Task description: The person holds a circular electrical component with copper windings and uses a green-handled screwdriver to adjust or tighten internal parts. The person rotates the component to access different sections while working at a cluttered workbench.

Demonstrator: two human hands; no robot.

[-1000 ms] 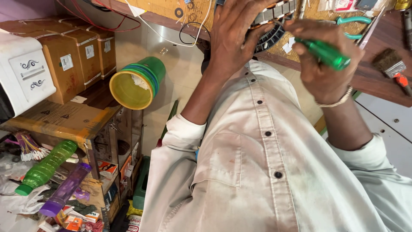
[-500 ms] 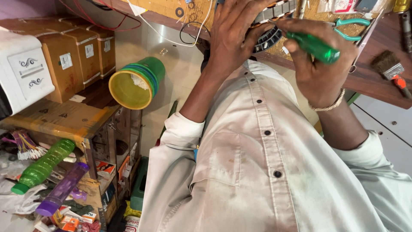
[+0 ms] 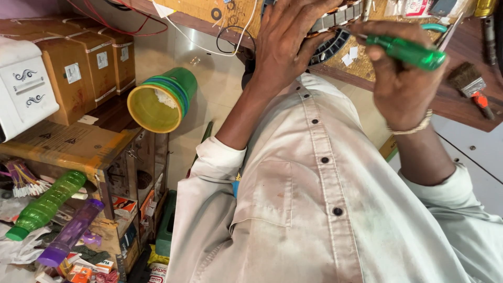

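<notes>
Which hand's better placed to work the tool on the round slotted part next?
Right, probably. The right hand already grips the green-handled screwdriver, its shaft pointing at the dark round slotted metal part; the left hand lies spread over that part.

- This is a small repair workshop, crowded with stuff.
- A wooden workbench carries a brush and loose wires.
- Cardboard boxes stand on a shelf.
- Plastic bottles and small packets lie below.
</notes>
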